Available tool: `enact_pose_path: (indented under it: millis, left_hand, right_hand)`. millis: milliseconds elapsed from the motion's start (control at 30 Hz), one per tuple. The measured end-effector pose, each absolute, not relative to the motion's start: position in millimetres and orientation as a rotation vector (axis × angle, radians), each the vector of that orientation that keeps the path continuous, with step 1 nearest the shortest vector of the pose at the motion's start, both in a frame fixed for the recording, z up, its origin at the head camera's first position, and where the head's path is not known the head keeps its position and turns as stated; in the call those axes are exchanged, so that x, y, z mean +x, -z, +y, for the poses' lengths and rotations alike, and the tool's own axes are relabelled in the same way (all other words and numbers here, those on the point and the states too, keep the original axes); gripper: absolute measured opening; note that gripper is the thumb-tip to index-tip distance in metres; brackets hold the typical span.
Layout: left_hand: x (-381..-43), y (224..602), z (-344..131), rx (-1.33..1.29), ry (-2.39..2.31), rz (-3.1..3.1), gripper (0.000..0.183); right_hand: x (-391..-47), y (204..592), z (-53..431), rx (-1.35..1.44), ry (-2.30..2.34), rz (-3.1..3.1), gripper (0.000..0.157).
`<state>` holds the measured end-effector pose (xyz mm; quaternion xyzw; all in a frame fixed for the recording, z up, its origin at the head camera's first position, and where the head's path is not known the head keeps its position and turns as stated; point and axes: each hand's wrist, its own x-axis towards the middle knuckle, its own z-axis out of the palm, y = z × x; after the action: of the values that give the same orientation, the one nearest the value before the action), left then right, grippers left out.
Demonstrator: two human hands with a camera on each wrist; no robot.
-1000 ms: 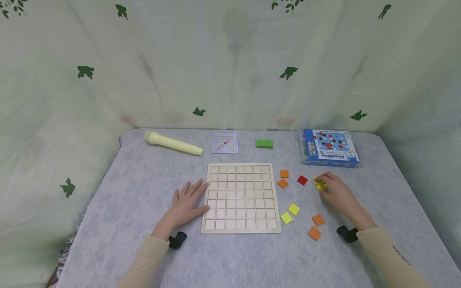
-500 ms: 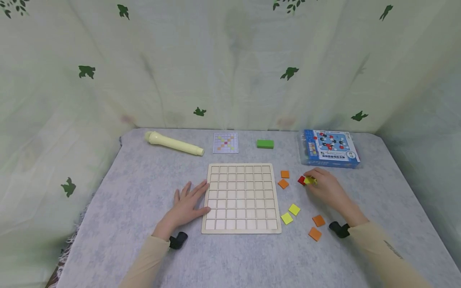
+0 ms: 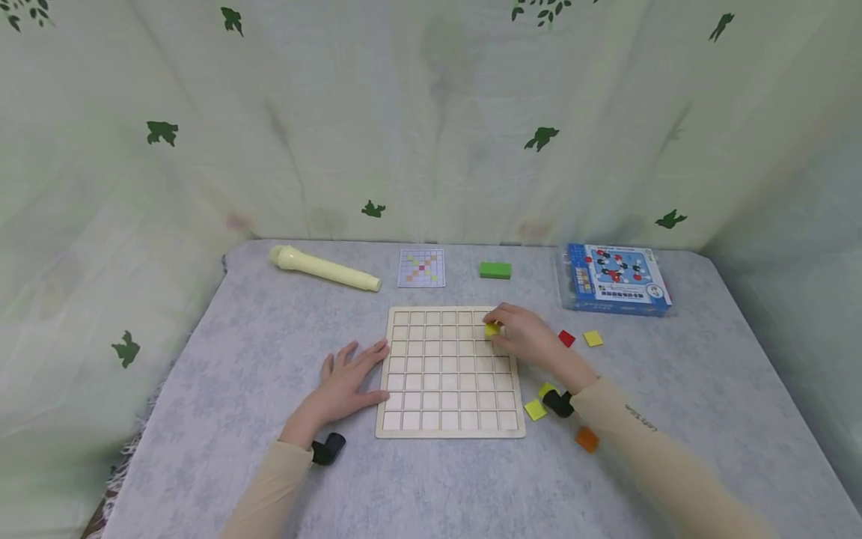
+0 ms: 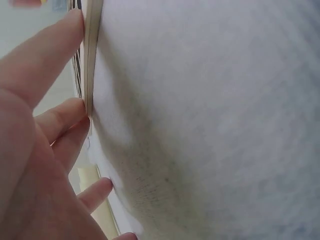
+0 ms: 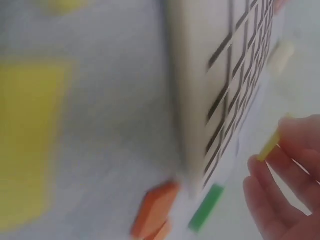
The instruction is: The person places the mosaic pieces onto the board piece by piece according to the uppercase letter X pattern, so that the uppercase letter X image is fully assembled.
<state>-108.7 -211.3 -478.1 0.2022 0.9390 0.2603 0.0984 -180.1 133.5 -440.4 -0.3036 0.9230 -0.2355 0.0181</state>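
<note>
Between thumb and fingertips, my right hand (image 3: pixel 532 340) pinches a small yellow square tile (image 3: pixel 492 330) over the upper right cells of a wooden grid board (image 3: pixel 447 433). The right wrist view has the tile (image 5: pixel 268 145) held on edge at the fingertips, above the board's surface (image 5: pixel 192 75). My left hand (image 3: pixel 342 391) lies spread beside the board, fingertips and thumb at its left edge. In the left wrist view, fingers of that hand (image 4: pixel 40 165) touch the board's side (image 4: pixel 91 55).
Right of the board lie a red tile (image 3: pixel 566 338), a yellow tile (image 3: pixel 592 338), another yellow tile (image 3: pixel 535 409) and an orange tile (image 3: pixel 587 439). Behind stand a pattern card (image 3: pixel 421 268), green block (image 3: pixel 495 270), blue box (image 3: pixel 616 277) and pale yellow stick (image 3: pixel 326 269).
My right hand has moved left from near the red tile to over the board, carrying a yellow tile. One yellow tile now lies right of the red one. The left hand stays put.
</note>
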Motion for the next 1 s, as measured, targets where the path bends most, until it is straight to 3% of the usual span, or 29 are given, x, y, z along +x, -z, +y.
enact_pose_path:
  millis: [500, 1000]
  left_hand:
    - [-114.8, 477.4, -211.4, 0.56, -0.739, 2.736, 0.081]
    - [-109.0, 474.7, -210.4, 0.562, -0.695, 2.787, 0.08]
  right_hand:
    - [-206.6, 449.4, 29.7, -1.08, 0.585, 2.707, 0.024]
    - [-211.1, 455.5, 4.9, -1.085, 0.5, 2.744, 0.022]
